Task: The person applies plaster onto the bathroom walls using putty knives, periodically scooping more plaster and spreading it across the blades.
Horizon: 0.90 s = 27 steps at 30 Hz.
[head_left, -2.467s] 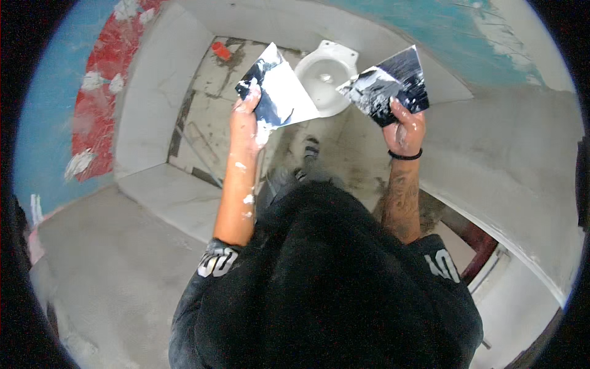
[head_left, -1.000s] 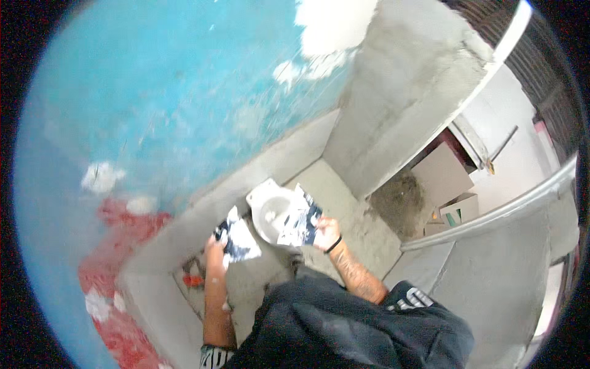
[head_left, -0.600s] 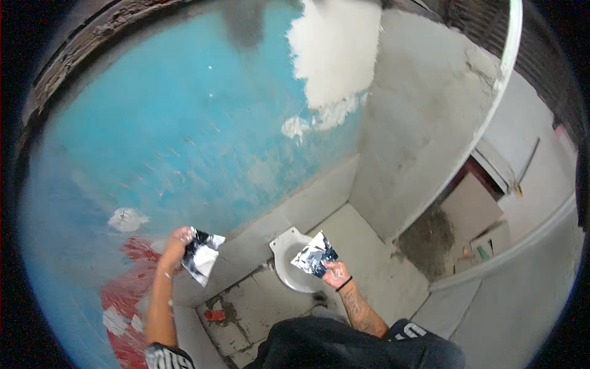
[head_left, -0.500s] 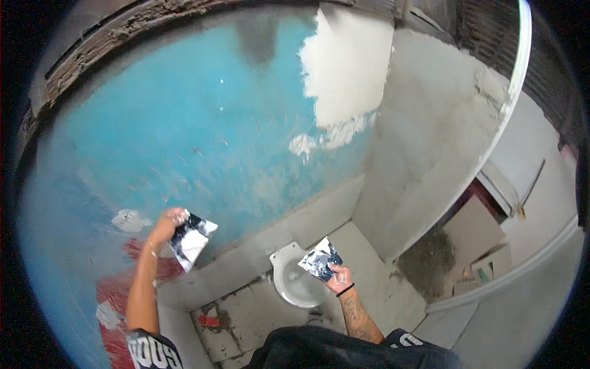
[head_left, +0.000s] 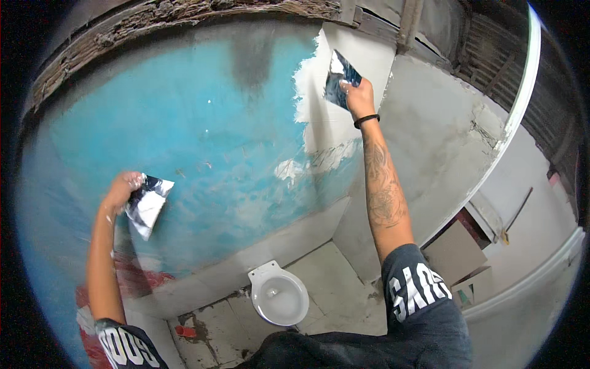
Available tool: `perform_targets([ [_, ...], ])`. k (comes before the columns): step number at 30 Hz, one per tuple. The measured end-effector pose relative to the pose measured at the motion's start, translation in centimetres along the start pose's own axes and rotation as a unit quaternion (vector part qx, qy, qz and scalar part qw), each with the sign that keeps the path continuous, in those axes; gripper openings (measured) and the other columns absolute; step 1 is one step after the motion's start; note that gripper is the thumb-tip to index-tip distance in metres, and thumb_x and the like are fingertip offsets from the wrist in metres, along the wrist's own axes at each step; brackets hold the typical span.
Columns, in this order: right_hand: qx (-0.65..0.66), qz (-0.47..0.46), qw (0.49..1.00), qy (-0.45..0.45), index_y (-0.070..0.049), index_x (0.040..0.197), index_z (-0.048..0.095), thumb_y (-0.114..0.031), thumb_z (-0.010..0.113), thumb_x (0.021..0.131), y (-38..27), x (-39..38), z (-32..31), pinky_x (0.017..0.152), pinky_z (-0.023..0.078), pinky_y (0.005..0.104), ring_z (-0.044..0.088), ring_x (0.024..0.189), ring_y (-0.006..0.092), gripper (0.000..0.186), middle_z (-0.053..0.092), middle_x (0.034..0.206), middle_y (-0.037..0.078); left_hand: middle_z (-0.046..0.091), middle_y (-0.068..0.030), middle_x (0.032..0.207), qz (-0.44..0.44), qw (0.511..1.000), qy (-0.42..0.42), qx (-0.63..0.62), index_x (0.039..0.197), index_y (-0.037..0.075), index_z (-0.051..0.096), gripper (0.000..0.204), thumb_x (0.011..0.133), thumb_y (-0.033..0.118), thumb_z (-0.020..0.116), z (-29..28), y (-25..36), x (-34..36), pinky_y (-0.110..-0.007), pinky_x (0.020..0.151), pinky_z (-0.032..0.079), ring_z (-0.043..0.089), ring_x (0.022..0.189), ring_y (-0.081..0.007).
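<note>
My left hand (head_left: 125, 189) is closed on the edge of a flat dark putty scraper (head_left: 149, 206) with a thick load of white putty on it, held in front of the blue wall (head_left: 166, 129). Up at the right, my right hand (head_left: 361, 99) grips a second dark putty scraper (head_left: 337, 86), smeared white. That blade is over the white putty patch (head_left: 315, 126) in the wall's upper right corner; whether it touches the surface I cannot tell. White smears mark my fingers and left forearm. A smaller rough streak of putty (head_left: 289, 171) lies lower on the wall.
A white toilet bowl (head_left: 279, 298) stands on the tiled floor below, with a small red object (head_left: 185, 331) left of it. Grey partition (head_left: 436, 129) joins the blue wall at the right. Crumbling timber (head_left: 178, 21) runs along the top; boards (head_left: 456, 249) lie beyond the partition.
My right hand has risen with its scraper from above the toilet to the white patch. My left hand and its scraper have shifted left and slightly up. The view has shifted a little.
</note>
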State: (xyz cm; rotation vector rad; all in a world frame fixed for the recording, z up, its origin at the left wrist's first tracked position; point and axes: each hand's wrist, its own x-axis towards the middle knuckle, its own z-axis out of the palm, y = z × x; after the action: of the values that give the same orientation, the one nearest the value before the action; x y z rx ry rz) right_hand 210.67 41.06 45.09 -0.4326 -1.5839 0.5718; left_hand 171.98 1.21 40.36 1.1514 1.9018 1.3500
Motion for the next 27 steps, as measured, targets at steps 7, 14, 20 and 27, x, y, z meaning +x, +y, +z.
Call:
perform_targets([
  [7, 0.432, 0.238, 0.869, -0.044, 0.006, 0.111, 0.048, 0.006, 0.051, 0.073, -3.6, -18.1, 2.2, 0.081, 0.045, 0.0288, 0.058, 0.088, 0.0175, 0.038, 0.058, 0.098, 0.01, 0.054, -0.0084, 0.103, -0.11, 0.926, 0.13, -0.337, 0.113, -0.004, 0.046, 0.03, 0.086, 0.009, 0.048, 17.9, -14.7, -6.9, -0.027, 0.081, 0.044, 0.053, 0.094, -0.0147],
  [14, 0.394, 0.404, 0.824, -0.055, 0.005, 0.102, 0.054, 0.005, 0.053, 0.077, -1.7, -30.0, 0.9, 0.073, 0.046, 0.0264, 0.058, 0.081, 0.0128, 0.026, 0.06, 0.093, 0.007, 0.056, -0.0082, 0.098, 0.171, 0.899, 0.18, 0.361, 0.105, -0.001, 0.051, 0.022, 0.086, 0.01, 0.045, 29.2, -10.6, -7.2, -0.026, 0.078, 0.045, 0.054, 0.087, -0.0143],
  [20, 0.385, 0.406, 0.811, -0.172, 0.004, 0.117, 0.045, 0.008, 0.049, 0.07, -2.8, -35.6, 1.5, 0.083, 0.041, 0.0253, 0.052, 0.091, 0.0138, 0.047, 0.054, 0.105, 0.009, 0.054, -0.0049, 0.084, -0.142, 0.883, 0.218, -0.392, 0.096, 0.0, 0.052, 0.016, 0.088, 0.013, 0.046, 30.0, -7.3, -8.6, -0.027, 0.065, 0.048, 0.055, 0.074, -0.0117],
  [27, 0.166, 0.056, 0.91, -0.376, -0.004, 0.117, 0.041, 0.016, 0.043, 0.053, -11.2, -40.7, 7.1, 0.095, 0.032, 0.0374, 0.039, 0.113, 0.0285, 0.067, 0.041, 0.115, 0.016, 0.06, -0.0085, 0.091, -0.1, 0.854, 0.165, -0.483, 0.102, -0.001, 0.054, 0.022, 0.087, 0.013, 0.048, 22.9, -12.4, -16.9, -0.028, 0.067, 0.05, 0.06, 0.076, -0.0155],
])
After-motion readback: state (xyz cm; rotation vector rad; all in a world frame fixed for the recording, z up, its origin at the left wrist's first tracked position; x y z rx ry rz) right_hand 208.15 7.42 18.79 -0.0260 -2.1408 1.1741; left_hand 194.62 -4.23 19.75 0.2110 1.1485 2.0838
